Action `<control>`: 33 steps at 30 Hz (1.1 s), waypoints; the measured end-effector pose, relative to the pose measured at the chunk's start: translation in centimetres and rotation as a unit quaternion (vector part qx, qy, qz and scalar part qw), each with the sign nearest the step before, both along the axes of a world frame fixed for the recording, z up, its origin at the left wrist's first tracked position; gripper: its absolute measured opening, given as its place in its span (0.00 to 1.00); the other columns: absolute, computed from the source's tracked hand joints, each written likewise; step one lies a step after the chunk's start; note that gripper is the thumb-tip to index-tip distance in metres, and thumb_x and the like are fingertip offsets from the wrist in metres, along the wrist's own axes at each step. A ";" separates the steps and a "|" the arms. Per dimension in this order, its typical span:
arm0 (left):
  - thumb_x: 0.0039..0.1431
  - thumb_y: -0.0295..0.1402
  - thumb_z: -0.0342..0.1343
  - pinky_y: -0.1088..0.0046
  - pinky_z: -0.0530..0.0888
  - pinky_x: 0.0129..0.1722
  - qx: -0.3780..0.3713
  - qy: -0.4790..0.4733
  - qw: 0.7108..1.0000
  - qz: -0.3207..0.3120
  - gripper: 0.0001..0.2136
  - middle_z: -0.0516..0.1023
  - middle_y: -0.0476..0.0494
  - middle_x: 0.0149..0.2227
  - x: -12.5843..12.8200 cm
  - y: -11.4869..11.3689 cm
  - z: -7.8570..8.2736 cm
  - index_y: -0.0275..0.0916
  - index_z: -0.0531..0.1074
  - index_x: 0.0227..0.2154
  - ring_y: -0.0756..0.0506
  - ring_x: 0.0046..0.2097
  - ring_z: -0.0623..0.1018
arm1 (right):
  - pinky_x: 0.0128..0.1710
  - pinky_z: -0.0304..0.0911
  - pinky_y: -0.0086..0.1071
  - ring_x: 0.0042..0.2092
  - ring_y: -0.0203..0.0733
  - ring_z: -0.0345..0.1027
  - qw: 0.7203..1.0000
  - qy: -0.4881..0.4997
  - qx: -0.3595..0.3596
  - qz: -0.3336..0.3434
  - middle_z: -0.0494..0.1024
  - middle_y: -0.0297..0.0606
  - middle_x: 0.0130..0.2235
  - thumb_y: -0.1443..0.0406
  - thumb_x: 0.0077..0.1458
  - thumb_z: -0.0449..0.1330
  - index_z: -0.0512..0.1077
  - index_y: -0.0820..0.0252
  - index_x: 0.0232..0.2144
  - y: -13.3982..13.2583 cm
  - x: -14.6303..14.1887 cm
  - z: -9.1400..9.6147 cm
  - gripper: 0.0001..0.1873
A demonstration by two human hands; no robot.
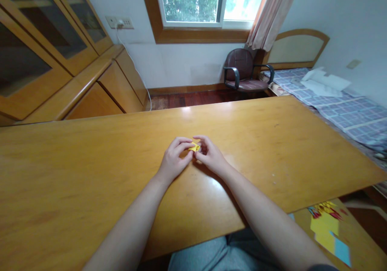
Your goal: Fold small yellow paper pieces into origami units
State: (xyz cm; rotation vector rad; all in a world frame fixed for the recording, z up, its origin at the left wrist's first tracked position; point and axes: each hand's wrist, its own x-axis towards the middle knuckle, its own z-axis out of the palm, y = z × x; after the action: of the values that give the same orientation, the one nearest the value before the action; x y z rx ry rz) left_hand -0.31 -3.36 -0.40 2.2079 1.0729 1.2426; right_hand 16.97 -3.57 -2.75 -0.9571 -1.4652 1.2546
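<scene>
Between my two hands is a small folded piece of yellow paper, held just above the wooden table. My left hand pinches its left side between thumb and fingers. On the other side, my right hand is curled around the right end, with thumb and fingertips at the paper. The fingers cover part of the folds, so the paper's full shape is hidden.
At the lower right, a lower surface bears yellow paper sheets, a light blue sheet and small red and yellow pieces. Beyond the table stand an armchair, a bed and a wooden cabinet.
</scene>
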 end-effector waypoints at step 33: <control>0.59 0.31 0.57 0.72 0.75 0.39 -0.129 -0.046 0.990 0.040 0.03 0.73 0.47 0.37 0.1 0.4 -0.4 0.39 0.74 0.35 0.48 0.38 0.76 | 0.32 0.64 0.28 0.31 0.32 0.66 0.994 -0.091 0.043 -0.051 0.69 0.31 0.34 0.68 0.53 0.59 0.67 0.58 0.49 -0.1 -0.2 0.1 0.19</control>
State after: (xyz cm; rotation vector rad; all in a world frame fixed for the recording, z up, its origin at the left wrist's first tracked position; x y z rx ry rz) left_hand -0.17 -2.97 -0.79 1.9144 1.2195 1.1541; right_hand 16.82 -3.64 -2.62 -1.0976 -1.5774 1.0445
